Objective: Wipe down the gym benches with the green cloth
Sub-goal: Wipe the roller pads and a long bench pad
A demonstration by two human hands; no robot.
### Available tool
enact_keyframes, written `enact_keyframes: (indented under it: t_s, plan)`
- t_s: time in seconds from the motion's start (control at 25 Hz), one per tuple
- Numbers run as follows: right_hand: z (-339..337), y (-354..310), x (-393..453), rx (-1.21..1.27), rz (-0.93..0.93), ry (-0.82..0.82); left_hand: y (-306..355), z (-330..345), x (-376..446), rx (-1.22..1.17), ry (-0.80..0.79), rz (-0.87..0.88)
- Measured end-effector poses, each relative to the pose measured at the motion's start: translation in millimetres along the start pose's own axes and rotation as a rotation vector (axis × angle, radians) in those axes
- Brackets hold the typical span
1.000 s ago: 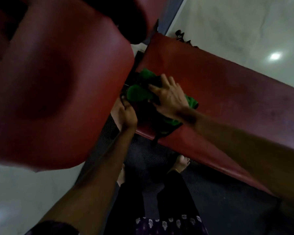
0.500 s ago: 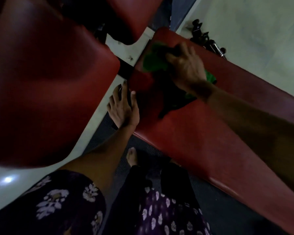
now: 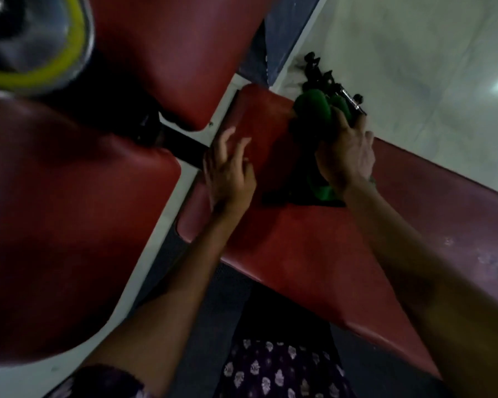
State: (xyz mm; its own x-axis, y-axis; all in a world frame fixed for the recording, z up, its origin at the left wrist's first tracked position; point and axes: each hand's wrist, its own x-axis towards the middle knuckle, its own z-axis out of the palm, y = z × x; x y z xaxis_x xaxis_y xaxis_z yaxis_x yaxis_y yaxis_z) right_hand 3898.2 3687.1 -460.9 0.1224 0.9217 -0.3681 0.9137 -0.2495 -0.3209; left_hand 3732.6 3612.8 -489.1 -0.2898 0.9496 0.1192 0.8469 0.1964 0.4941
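Clutching the green cloth on the red bench, the right hand; the left hand rests flat, grip released.

No readable text anywhere here — the red bench pads show bare upholstery, no brand or number. The green cloth carries no label that can be made out, and the yellow-rimmed object at top left is too blurred — nothing legible on it.
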Motion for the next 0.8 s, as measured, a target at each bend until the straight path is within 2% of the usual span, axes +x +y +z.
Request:
enact_keyframes:
  t_s: [0.08,0.16,0.24,0.36,0.44,0.56,0.68,0.8]
  plan:
    - [0.8,-16.7,2.9,0.037,0.019,0.002,12.4,20.8,42.4,-0.028,-0.041,0.102]
    - [-2.0,-22.8,7.2,0.039,-0.027,-0.006,19.5,39.3,70.9,-0.038,-0.105,0.093]
    - [-10.8,-4.1,7.6,-0.04,-0.024,-0.014,24.4,51.4,74.6,0.073,-0.185,0.066]
    - [-31.4,43.7,-4.2,-0.161,0.176,-0.011,34.3,54.7,65.6,0.224,-0.24,0.1]
    - [-35.1,48.9,-7.9,-0.141,0.231,-0.006,37.1,54.4,68.0,0.255,-0.314,0.085]
    - [-23.6,14.4,13.6,-0.054,0.125,-0.049,38.2,52.4,72.7,0.307,-0.374,0.07]
    - [-18.4,-9.3,42.6,-0.066,-0.031,-0.12,35.8,53.8,75.6,0.336,-0.366,0.077]
    - [-35.2,29.4,41.8,-0.138,-0.077,-0.183,33.4,54.5,79.8,0.31,-0.337,0.074]
